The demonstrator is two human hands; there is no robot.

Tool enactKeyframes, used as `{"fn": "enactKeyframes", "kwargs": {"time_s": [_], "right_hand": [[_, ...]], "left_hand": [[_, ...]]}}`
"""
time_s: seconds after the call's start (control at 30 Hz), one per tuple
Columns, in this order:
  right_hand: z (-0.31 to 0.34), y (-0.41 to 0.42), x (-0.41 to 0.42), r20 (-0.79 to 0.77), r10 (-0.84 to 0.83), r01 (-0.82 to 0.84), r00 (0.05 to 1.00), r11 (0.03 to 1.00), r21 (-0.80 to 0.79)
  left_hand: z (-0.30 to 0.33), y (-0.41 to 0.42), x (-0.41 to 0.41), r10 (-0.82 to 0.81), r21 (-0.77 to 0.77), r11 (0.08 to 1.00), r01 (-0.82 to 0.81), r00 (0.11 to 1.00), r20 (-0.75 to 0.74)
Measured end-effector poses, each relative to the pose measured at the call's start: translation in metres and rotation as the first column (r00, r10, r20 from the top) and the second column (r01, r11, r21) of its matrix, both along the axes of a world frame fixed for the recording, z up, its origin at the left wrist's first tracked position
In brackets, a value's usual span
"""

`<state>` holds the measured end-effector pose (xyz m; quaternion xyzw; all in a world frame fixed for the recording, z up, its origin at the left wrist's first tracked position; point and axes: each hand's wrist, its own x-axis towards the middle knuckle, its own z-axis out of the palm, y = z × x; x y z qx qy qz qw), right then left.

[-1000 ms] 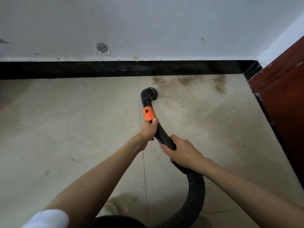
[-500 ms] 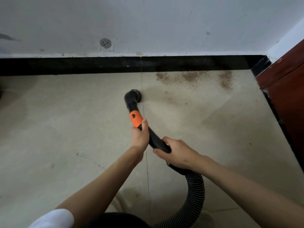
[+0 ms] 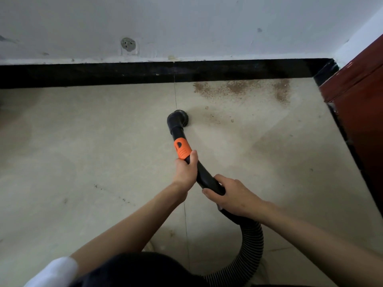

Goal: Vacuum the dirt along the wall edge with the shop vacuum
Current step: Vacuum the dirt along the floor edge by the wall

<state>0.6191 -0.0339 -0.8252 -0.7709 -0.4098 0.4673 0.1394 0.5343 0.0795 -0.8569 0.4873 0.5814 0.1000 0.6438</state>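
The left hand clenches its grip around the black vacuum wand just below the orange collar; the right hand grips it where the ribbed hose begins. The round brush nozzle rests on the floor, near the brown dirt lying along the black baseboard.

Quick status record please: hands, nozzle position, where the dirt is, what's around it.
left hand: grips the vacuum wand just below the orange collar
right hand: grips the wand lower down, above the ribbed hose
nozzle: on the floor, short of the baseboard, beside scattered crumbs
dirt: brown patches along the black baseboard, right of the nozzle, toward the corner
right side: red-brown door
wall: white, with a round patch
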Motion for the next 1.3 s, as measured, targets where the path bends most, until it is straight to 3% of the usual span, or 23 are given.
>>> {"fn": "enactKeyframes", "kwargs": {"time_s": [0.33,0.83,1.13,1.3], "right_hand": [[0.001,-0.012,-0.011,0.032,-0.006,0.007,0.999,1.0,-0.016],[0.003,-0.032,0.014,0.088,-0.287,0.288,0.954,0.958,0.0],[0.007,-0.046,0.014,-0.059,-0.207,0.205,0.977,0.978,-0.032],[0.0,-0.061,0.02,-0.043,-0.316,0.315,0.948,0.949,-0.013]], "left_hand": [[-0.006,-0.014,-0.007,0.0,0.006,1.0,0.0,1.0,-0.02],[-0.002,-0.015,0.051,-0.275,-0.059,0.959,0.278,0.96,0.062],[0.003,-0.034,0.034,-0.154,-0.019,0.988,0.154,0.988,0.002],[0.009,-0.045,0.05,-0.232,-0.035,0.972,0.233,0.972,0.034]]}}
